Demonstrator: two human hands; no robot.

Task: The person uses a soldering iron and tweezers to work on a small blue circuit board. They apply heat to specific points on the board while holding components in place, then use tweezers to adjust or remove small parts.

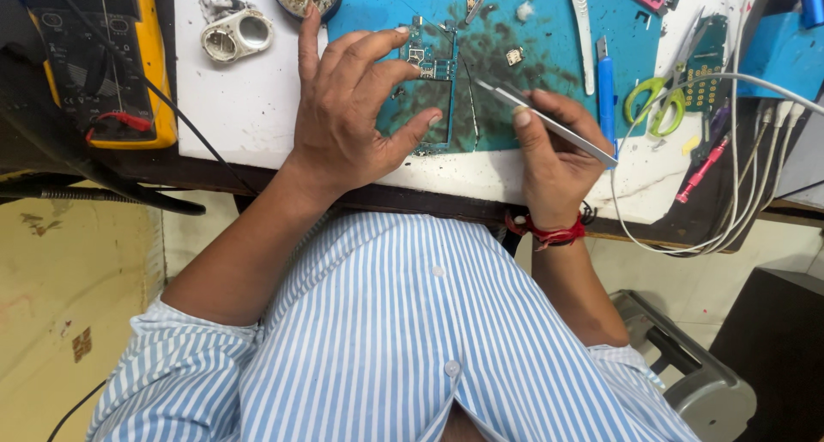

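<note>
Shiny smooth metal tweezers (549, 120) right of middle. Matt, smudged blue rubbery mat (549, 56) at top. Glossy yellow plastic meter (154, 64), upper left. Soft striped cloth shirt (412, 339) below.

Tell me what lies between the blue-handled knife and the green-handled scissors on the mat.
Nothing; the head view shows bare mat between the blue-handled knife and the green-handled scissors.

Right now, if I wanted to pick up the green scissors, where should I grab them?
Probably by the green handle loops of the scissors, coming from the desk's near edge: the loops point that way, while the blades point away and white cables run close by.
</note>
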